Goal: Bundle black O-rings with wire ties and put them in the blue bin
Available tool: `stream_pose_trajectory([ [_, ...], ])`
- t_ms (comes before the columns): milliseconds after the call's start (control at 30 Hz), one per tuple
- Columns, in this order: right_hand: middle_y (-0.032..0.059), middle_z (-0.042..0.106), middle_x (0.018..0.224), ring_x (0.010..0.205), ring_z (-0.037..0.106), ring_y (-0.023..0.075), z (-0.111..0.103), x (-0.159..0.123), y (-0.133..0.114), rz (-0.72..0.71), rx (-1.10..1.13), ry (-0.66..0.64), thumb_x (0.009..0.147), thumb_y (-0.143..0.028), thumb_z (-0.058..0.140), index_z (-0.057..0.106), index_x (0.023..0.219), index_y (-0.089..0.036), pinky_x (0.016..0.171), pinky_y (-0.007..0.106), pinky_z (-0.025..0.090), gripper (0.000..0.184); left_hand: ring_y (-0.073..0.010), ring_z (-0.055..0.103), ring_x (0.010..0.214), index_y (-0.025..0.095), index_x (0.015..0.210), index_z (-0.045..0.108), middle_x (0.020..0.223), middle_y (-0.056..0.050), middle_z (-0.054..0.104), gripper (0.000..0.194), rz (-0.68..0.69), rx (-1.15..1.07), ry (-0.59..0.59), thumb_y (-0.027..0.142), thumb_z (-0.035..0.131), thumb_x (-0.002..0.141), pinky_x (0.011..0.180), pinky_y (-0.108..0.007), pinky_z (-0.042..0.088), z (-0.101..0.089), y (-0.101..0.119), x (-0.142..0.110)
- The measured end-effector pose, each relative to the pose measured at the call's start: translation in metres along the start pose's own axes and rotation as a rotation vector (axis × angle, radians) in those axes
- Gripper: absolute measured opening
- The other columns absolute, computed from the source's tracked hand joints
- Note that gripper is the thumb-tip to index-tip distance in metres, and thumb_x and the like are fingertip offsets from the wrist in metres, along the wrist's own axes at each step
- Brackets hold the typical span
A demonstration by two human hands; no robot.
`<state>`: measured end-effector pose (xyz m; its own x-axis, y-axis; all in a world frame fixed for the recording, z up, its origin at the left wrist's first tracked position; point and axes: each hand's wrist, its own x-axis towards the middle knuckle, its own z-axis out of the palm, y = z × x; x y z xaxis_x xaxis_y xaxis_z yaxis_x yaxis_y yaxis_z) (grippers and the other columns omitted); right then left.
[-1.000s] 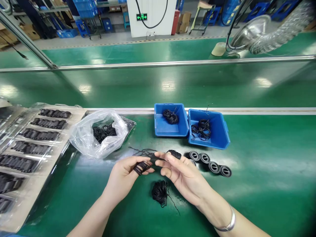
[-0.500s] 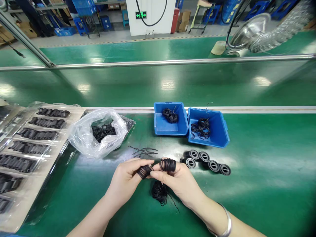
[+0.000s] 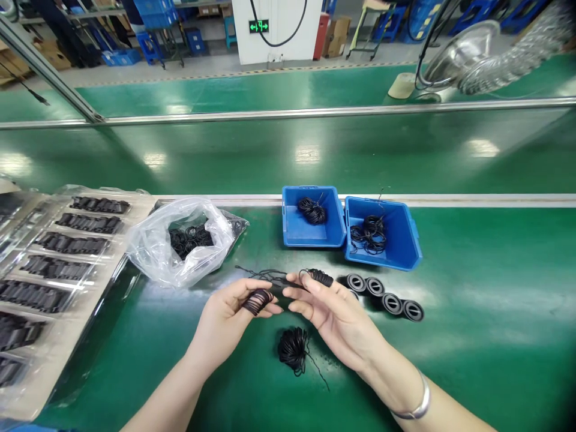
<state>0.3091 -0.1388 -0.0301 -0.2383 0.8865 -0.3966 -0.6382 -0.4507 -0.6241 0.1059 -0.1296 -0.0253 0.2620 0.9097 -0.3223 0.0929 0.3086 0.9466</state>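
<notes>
Holding a bundle of thin black cord loops (image 3: 257, 302) across its curled fingers, the left hand (image 3: 227, 324) faces the half-open right hand (image 3: 335, 321) in the head view. The right hand's fingertips (image 3: 310, 288) pinch a second bundle (image 3: 320, 277), with loose strands running past both hands. A coiled cord (image 3: 292, 351) lies below on the green conveyor belt (image 3: 495, 360), near two blue bins (image 3: 312, 217) and a row of black rings (image 3: 391, 303).

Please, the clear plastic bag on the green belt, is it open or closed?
Open: the mouth of the clear plastic bag gapes upward, and the black rubber loops inside show uncovered through it.
</notes>
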Motion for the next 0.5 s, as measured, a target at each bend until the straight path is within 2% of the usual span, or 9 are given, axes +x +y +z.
stream_pose_trajectory([
  [67,0.0092,0.073,0.101,0.093,0.069,0.0202,0.000,0.000,-0.001,0.014,-0.032,-0.004,0.084,-0.031,0.078,0.078,0.095,-0.015,0.081,0.030,0.056,0.019,-0.0215,0.078,0.085,0.017,0.105,0.070,0.088,-0.005,0.079,0.018,0.002,0.010,-0.016,0.028,0.061,0.094,0.082,-0.034,0.064,0.000,0.000,0.000],
  [133,0.0071,0.073,0.090,0.082,0.067,0.0164,-0.001,0.000,0.000,0.019,-0.072,-0.012,0.084,-0.034,0.078,0.078,0.091,-0.015,0.076,0.027,0.054,0.020,-0.0212,0.078,0.085,0.017,0.101,0.072,0.091,-0.006,0.079,0.016,0.023,0.049,-0.020,0.027,0.062,0.094,0.081,-0.033,0.063,0.000,0.001,-0.001],
  [200,0.0029,0.069,0.076,0.069,0.060,0.0126,-0.002,0.001,0.002,-0.006,-0.142,-0.002,0.084,-0.036,0.078,0.076,0.082,-0.016,0.068,0.025,0.050,0.021,-0.0202,0.077,0.083,0.019,0.100,0.075,0.095,-0.006,0.079,0.016,0.074,0.125,-0.011,0.026,0.062,0.093,0.080,-0.032,0.062,0.000,0.001,-0.002],
  [300,-0.0023,0.060,0.060,0.060,0.050,0.0111,-0.003,0.001,0.007,-0.077,-0.310,0.051,0.082,-0.038,0.080,0.073,0.071,-0.016,0.063,0.025,0.043,0.025,-0.0195,0.075,0.083,0.022,0.102,0.078,0.085,-0.003,0.080,0.019,0.173,0.275,-0.001,0.023,0.062,0.093,0.081,-0.031,0.059,-0.001,0.002,-0.002],
  [400,-0.0019,0.064,0.062,0.059,0.051,0.0113,-0.001,0.000,0.011,-0.074,-0.429,0.049,0.077,-0.038,0.083,0.078,0.077,-0.017,0.063,0.027,0.043,0.022,-0.0203,0.073,0.085,0.024,0.105,0.078,0.077,-0.002,0.080,0.021,0.216,0.330,-0.004,0.022,0.060,0.094,0.081,-0.032,0.057,0.000,0.001,-0.003],
  [500,0.0031,0.075,0.076,0.069,0.064,0.0165,0.002,-0.001,0.014,-0.046,-0.434,-0.039,0.075,-0.039,0.083,0.081,0.085,-0.019,0.073,0.031,0.050,0.023,-0.0194,0.073,0.082,0.024,0.105,0.078,0.084,-0.003,0.081,0.022,0.235,0.326,-0.005,0.020,0.060,0.093,0.079,-0.031,0.058,0.001,0.000,-0.003],
])
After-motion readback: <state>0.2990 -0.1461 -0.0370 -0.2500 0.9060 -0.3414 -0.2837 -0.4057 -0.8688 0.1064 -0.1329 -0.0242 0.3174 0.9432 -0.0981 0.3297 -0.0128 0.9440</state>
